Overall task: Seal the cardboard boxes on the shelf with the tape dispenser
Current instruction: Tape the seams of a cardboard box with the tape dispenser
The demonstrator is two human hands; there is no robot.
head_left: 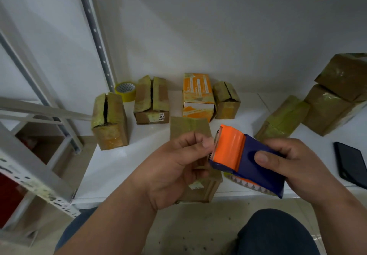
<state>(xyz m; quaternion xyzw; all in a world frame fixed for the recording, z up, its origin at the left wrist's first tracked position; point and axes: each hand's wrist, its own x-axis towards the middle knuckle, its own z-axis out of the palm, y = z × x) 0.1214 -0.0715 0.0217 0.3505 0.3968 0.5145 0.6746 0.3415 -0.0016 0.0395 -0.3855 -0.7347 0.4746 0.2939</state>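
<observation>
A person's right hand grips the blue-and-orange tape dispenser by its body, thumb pressed on top, while the left hand pinches at the dispenser's toothed front edge, apparently working the tape's free end loose, though no strip of tape can be made out between the fingers. Both hands hover above the near edge of the white shelf, directly over a brown cardboard box that lies just beneath and beyond them, its long axis running away from the viewer; most of its top is hidden by the hands and the dispenser, so whether its flaps are sealed cannot be told. The left hand is the nearer to it. Farther back stand more boxes: a tall one with a gaping top seam, another with parted flaps, an orange-printed carton and a small split box. A spare roll of yellow tape sits by the upright post, and a dark phone lies at right, partly cut off.
</observation>
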